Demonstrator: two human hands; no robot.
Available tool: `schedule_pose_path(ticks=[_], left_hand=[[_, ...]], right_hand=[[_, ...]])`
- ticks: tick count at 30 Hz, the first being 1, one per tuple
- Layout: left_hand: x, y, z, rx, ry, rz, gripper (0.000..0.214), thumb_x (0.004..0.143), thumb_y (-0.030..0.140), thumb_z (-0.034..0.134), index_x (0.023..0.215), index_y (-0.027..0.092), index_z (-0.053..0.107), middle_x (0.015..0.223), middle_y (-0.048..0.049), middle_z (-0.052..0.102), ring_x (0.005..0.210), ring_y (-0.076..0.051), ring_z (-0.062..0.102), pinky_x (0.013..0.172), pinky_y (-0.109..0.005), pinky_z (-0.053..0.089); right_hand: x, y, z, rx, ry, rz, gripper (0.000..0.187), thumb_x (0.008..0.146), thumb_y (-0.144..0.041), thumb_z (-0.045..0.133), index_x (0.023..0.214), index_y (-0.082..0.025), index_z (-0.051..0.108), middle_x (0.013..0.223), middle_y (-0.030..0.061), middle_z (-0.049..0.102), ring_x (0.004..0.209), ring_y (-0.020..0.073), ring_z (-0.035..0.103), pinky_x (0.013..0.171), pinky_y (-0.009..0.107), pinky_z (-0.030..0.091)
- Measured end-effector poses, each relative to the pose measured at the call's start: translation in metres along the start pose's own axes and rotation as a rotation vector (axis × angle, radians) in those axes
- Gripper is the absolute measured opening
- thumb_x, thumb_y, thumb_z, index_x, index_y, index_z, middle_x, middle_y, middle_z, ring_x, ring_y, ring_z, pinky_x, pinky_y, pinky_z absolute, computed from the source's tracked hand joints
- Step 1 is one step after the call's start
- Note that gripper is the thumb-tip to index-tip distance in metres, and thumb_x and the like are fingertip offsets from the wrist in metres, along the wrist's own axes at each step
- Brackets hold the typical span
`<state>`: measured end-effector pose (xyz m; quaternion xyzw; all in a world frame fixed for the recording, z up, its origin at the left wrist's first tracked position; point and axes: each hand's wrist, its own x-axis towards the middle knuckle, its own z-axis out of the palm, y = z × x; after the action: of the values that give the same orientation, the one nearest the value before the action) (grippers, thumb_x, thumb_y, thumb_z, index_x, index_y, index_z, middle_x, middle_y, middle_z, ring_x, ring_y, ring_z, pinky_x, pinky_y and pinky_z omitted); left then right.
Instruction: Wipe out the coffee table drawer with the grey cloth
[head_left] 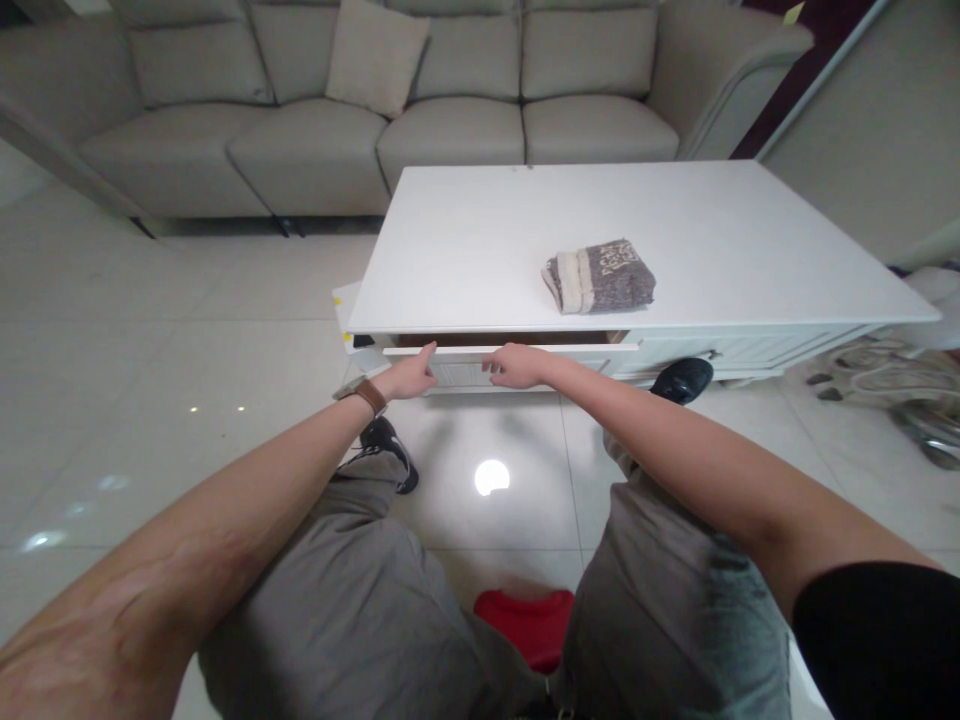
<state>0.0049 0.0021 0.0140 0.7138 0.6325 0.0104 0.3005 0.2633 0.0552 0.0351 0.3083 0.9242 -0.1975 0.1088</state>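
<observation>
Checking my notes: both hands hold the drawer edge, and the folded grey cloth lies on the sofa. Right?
No: the head view shows the folded grey cloth on the white table, not the sofa. The left hand and right hand do hold the drawer edge.

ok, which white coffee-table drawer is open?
The white drawer gripped by the left hand and right hand: pulled out, dark gap behind its front. The drawer to its right sits flush.

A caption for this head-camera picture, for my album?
Left hand and right hand grip the slightly open drawer of a white table; folded grey cloth on top.
</observation>
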Motion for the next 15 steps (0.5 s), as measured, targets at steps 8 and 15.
schedule_pose_path(ticks=[8, 15], left_hand=[[0.001, -0.002, -0.001, 0.011, 0.006, -0.012, 0.085, 0.081, 0.023, 0.056, 0.158, 0.008, 0.024, 0.104, -0.0108, 0.075, 0.085, -0.019, 0.069, 0.074, -0.026, 0.052], [-0.002, 0.006, -0.005, 0.058, 0.002, -0.042, 0.075, 0.083, 0.023, 0.054, 0.153, 0.010, 0.031, 0.105, -0.0101, 0.075, 0.087, -0.020, 0.071, 0.077, -0.026, 0.052]], right_hand=[[-0.020, 0.014, -0.010, -0.122, 0.054, 0.241, 0.048, 0.091, -0.030, 0.061, 0.137, -0.015, 0.058, 0.136, 0.0172, 0.062, 0.124, 0.0328, 0.059, 0.104, 0.040, 0.047], [-0.024, 0.018, -0.010, -0.133, 0.013, 0.308, 0.053, 0.092, -0.037, 0.062, 0.139, -0.015, 0.058, 0.132, 0.0194, 0.065, 0.122, 0.0363, 0.061, 0.102, 0.045, 0.048]])
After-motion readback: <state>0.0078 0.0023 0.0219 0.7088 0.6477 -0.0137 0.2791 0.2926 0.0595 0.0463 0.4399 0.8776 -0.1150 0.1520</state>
